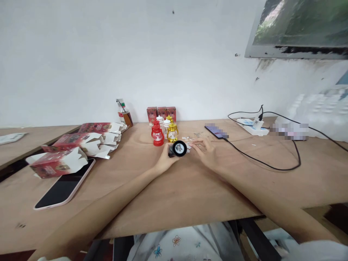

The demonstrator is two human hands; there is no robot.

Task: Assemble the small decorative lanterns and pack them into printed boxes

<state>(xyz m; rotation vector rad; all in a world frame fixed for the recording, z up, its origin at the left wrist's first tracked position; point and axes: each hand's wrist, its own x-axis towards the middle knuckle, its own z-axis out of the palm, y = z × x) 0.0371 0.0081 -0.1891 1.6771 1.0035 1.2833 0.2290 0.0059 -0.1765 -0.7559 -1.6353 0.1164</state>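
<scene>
Object (pixel 179 148), black and round-ended, is sitting in the left hand (pixel 163 160), its pale disc facing the camera. The left grip is wrapping around its side, the forearm slanting in from the lower left. The right hand (pixel 208 154) is hovering just beside it, thumb and fingertips nearly meeting; whether that grip is holding any of the white scraps (pixel 185 138) nearby, I cannot tell. Just beyond, red (pixel 157 136), gold (pixel 172 133) and white lanterns (pixel 166 127) are standing upright before three red boxes (pixel 162 111). On the brown tabletop (pixel 141 203), opened cartons (pixel 58 163) are lying at left, one overlapping a pink-edged phone (pixel 65 186); a bottle (pixel 125 117) is standing behind them. At right, a cable (pixel 282 170) is running from another phone (pixel 214 132). A whitish wall (pixel 81 54) is rising behind.
</scene>
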